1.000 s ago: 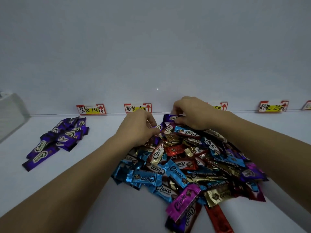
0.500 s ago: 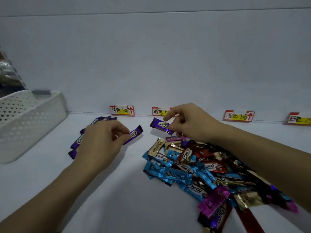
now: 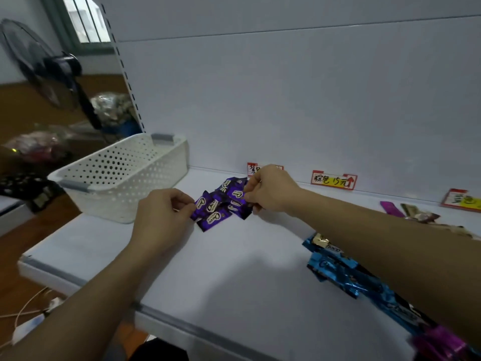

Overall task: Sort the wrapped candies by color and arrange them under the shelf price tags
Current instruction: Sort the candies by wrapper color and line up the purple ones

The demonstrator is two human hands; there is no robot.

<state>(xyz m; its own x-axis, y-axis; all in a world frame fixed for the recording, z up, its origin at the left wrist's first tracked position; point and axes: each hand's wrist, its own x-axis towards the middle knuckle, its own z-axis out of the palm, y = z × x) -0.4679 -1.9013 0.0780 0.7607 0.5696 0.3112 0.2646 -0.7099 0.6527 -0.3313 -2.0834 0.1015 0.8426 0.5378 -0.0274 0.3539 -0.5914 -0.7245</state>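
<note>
My left hand pinches the near-left end of a wrapper in the purple candies, thumb and fingers curled on the foil. My right hand pinches another purple wrapper at the far-right side of the same pile. The pile is small, with its pieces overlapping. It lies on the white shelf, just in front of the first price tag, which my right hand half covers. The second price tag is red and yellow with a red arrow and sits further right on the back panel. The third price tag is at the frame's right edge. The blue candies lie well right of the purple ones, partly under my right forearm, with a magenta candy at the bottom right. A few gold and magenta wrappers lie near the third tag. A white perforated basket with grey handles stands at the shelf's left end, near the purple pile but apart from it. A grey strip runs along the shelf's front edge. Past the slotted upright are a standing fan, a window and some plastic bags. White cables lie on the wooden floor.
</note>
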